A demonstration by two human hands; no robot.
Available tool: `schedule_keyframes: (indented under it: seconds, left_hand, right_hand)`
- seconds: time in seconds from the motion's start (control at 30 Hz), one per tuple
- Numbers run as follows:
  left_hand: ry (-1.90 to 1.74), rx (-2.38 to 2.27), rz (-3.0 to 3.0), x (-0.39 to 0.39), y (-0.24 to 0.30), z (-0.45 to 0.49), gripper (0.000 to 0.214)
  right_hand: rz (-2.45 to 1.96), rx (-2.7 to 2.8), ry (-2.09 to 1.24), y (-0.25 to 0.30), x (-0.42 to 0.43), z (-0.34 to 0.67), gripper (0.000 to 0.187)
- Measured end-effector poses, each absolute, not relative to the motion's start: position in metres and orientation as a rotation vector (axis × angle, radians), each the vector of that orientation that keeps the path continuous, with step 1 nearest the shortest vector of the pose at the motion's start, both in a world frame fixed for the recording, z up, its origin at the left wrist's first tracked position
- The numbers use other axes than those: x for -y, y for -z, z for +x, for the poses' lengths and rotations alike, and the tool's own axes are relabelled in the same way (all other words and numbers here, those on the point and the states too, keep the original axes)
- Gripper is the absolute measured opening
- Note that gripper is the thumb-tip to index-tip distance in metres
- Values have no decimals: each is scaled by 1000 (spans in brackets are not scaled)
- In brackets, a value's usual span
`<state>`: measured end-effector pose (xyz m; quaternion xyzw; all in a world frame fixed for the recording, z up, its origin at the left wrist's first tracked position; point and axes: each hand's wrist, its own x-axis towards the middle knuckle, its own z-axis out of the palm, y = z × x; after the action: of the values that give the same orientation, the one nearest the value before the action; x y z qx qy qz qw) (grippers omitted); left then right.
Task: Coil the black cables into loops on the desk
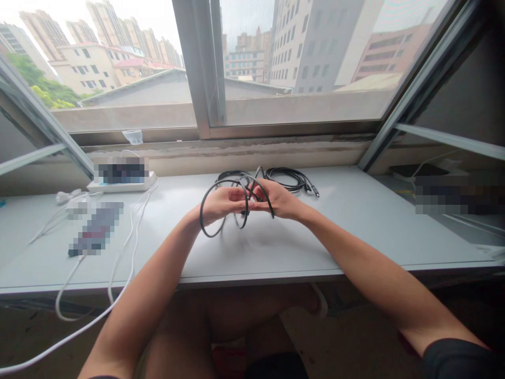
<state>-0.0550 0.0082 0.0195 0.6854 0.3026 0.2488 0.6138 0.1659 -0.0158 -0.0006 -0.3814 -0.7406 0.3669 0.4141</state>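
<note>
Between my two hands, just above the white desk, is a black cable [202, 202] bent into loose loops. My left hand [221, 204] is closed on it, with one loop hanging around the fingers and wrist. My right hand [278, 199] pinches the cable close by, and a strand crosses over its back. The fingertips of both hands nearly meet. Behind them on the desk lie a coiled black cable [290, 181] with a plug [314, 190] at its end, and another dark coil [232, 173], partly hidden by my hands.
On the left stands a white power strip [122, 185] with white cords [136, 226] running off the front edge. Nearby lies a blurred phone-like object [97, 229]. A window [205, 134] rises behind the white desk [339, 226]. Metal frame posts [381, 139] flank both sides.
</note>
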Motion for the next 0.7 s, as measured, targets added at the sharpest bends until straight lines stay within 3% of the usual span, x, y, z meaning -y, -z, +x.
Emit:
schedule_keyframes:
  seconds: [0.17,0.4,0.6,0.7]
  left_hand:
    - [-538,-670,1782,-16,-29,-72,42]
    - [-1185,-1130,1685,-39,-26,-81,27]
    - [-1052,-1093,1559,-26,-22,-66,50]
    - [-996,-1183,1635,-19,-20,-58,41]
  right_hand:
    - [-1049,1891,-956,-13,16,184,50]
    - [-1155,1430,-532,-14,-1,208,45]
    - [-945,1184,-982,4,-4,183,36]
    - [-891,1090,-1181,10,-1,170,35]
